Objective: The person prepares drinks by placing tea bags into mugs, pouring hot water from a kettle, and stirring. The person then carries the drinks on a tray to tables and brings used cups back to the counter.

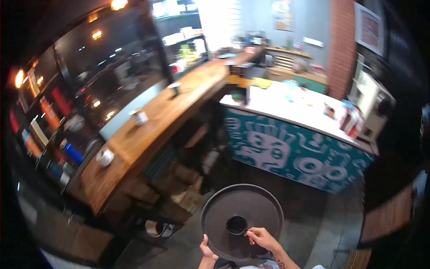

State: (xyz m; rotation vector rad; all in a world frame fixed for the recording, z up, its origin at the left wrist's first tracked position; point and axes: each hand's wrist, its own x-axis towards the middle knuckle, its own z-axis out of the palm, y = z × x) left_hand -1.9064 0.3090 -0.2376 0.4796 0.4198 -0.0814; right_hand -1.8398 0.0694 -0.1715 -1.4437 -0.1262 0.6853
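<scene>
A round dark tray [264,210] is in front of me at the bottom centre. My left hand [208,251] is at the tray's lower left rim, thumb up beside the edge, with its other fingers hidden. Near the middle of the tray stands a small black round cup or bowl [236,225]. The fingers of my right hand [262,237] are pinched together at the right side of this black item, over the tray.
A long wooden counter [156,134] with several cups runs along the windows at left, stools beneath it. Ahead right stands a white-topped counter [291,101] with a teal patterned front. Dark floor [295,197] lies between me and that counter.
</scene>
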